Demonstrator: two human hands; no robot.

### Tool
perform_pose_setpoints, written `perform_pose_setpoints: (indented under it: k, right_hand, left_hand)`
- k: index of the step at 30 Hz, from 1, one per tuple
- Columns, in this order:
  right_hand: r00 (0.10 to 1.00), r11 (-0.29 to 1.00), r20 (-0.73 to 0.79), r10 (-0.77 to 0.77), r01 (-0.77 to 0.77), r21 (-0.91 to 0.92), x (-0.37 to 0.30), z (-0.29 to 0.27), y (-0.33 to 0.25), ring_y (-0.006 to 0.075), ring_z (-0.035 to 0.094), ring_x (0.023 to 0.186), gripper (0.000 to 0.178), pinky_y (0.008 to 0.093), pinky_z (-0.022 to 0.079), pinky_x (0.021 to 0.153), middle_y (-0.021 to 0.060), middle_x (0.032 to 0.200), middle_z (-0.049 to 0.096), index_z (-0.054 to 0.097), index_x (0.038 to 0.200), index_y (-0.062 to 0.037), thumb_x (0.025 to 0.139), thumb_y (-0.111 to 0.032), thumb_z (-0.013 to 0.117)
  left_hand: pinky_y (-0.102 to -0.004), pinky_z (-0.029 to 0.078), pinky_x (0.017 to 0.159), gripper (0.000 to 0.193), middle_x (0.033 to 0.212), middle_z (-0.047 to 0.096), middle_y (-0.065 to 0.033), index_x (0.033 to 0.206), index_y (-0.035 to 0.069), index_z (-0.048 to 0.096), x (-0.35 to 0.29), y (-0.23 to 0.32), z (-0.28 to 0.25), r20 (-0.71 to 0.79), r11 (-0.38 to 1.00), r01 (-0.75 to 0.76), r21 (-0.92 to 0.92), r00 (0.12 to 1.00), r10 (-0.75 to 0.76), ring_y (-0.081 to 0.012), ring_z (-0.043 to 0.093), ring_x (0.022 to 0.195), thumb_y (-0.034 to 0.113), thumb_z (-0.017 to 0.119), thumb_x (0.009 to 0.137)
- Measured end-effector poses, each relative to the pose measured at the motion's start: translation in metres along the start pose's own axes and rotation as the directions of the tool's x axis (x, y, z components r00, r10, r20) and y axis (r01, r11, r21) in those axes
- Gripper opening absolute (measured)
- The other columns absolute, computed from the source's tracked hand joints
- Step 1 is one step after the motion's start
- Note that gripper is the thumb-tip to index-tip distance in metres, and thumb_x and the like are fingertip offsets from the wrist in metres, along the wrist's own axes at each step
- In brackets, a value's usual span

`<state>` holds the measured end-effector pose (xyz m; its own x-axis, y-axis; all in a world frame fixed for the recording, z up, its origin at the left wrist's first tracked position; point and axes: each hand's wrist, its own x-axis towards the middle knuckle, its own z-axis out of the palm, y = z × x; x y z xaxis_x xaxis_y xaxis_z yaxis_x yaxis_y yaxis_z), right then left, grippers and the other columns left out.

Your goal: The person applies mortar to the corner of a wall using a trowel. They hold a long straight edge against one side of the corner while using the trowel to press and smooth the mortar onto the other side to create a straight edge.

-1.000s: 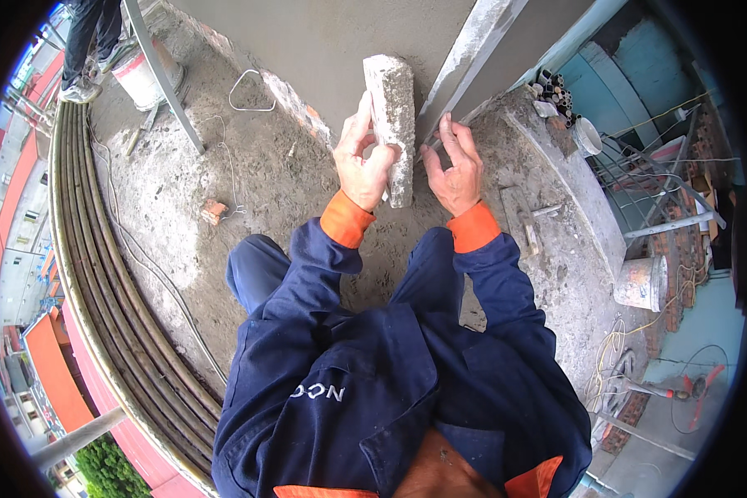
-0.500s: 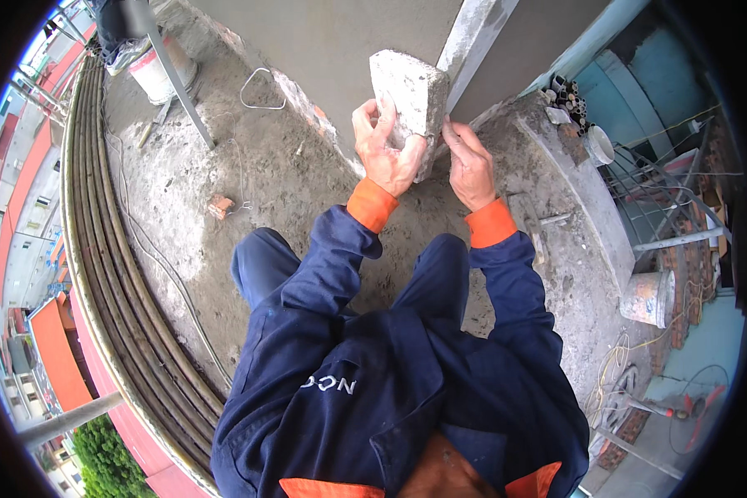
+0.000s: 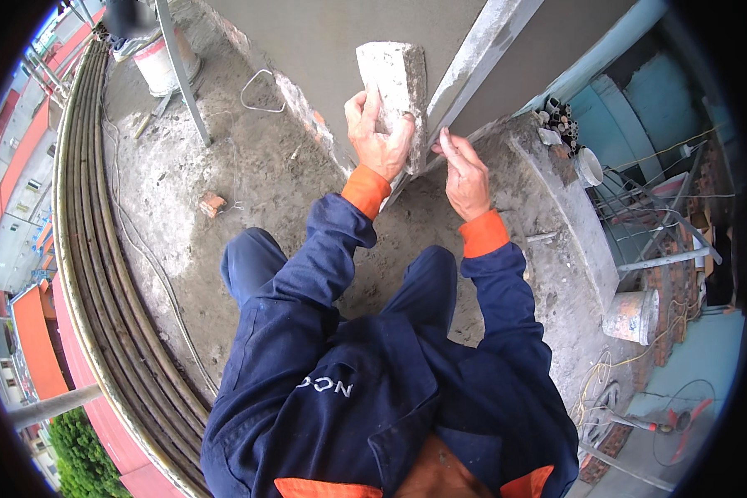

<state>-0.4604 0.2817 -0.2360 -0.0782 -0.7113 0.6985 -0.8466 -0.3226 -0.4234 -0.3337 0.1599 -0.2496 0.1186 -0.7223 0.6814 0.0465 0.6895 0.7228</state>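
Both forearms are stretched forward, the left grip tightly curled, the right grip loosely bent.

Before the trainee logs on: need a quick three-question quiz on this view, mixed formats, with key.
1. What does the person's left hand grip?
2. True or false: the right hand wears a glove.
3. The broken brick piece lies:
A) to the right of the right hand
B) between the hands
C) to the left of the left hand

Key:
1. A mortar-caked slab.
2. False; it is bare.
3. C
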Motion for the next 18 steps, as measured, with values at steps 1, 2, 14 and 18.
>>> perform_pose_setpoints:
  k: [1, 2, 14, 18]
  right_hand:
    - [1.000, 1.000, -0.002, 0.003, -0.003, 0.006, -0.002, 0.002, 0.001, 0.0268, 0.072, 0.094, 0.057, 0.0338, 0.056, 0.082, 0.0141, 0.113, 0.066, 0.061, 0.135, -0.0090, 0.086, 0.016, 0.046]
    - [1.000, 1.000, -0.005, 0.007, -0.006, 0.014, -0.003, 0.003, 0.001, 0.0269, 0.072, 0.094, 0.057, 0.0337, 0.056, 0.082, 0.0142, 0.113, 0.066, 0.061, 0.134, -0.0087, 0.086, 0.016, 0.046]
    - [1.000, 1.000, -0.015, -0.020, 0.020, -0.003, 0.000, 0.003, 0.001, 0.0266, 0.072, 0.092, 0.054, 0.0340, 0.056, 0.080, 0.0136, 0.110, 0.066, 0.062, 0.133, -0.0064, 0.086, 0.016, 0.048]
    - [1.000, 1.000, -0.019, -0.023, 0.023, -0.022, 0.001, 0.001, 0.001, 0.0258, 0.072, 0.091, 0.052, 0.0340, 0.056, 0.079, 0.0130, 0.110, 0.066, 0.062, 0.133, -0.0065, 0.087, 0.015, 0.049]
  left_hand:
    - [-0.0418, 0.048, 0.090, 0.074, 0.118, 0.052, -0.0204, 0.139, 0.005, 0.054, 0.010, 0.005, 0.003, -0.021, 1.000, -0.001, 0.014, 1.000, 0.001, -0.0338, 0.056, 0.105, 0.011, 0.075, 0.068]
    - [-0.0373, 0.047, 0.091, 0.066, 0.118, 0.053, -0.0166, 0.134, 0.001, 0.058, 0.019, 0.021, 0.005, -0.045, 0.998, -0.041, -0.049, 0.998, 0.039, -0.0279, 0.055, 0.106, 0.009, 0.075, 0.071]
    - [-0.0384, 0.048, 0.087, 0.057, 0.115, 0.054, -0.0182, 0.125, 0.001, 0.061, 0.025, -0.001, 0.004, -0.025, 0.990, 0.126, 0.057, 0.992, -0.125, -0.0290, 0.057, 0.103, 0.014, 0.076, 0.072]
    - [-0.0416, 0.049, 0.089, 0.065, 0.122, 0.052, -0.0204, 0.132, 0.005, 0.058, -0.009, 0.015, -0.013, 0.094, 0.985, -0.173, 0.013, 0.981, 0.171, -0.0339, 0.057, 0.107, 0.012, 0.075, 0.069]
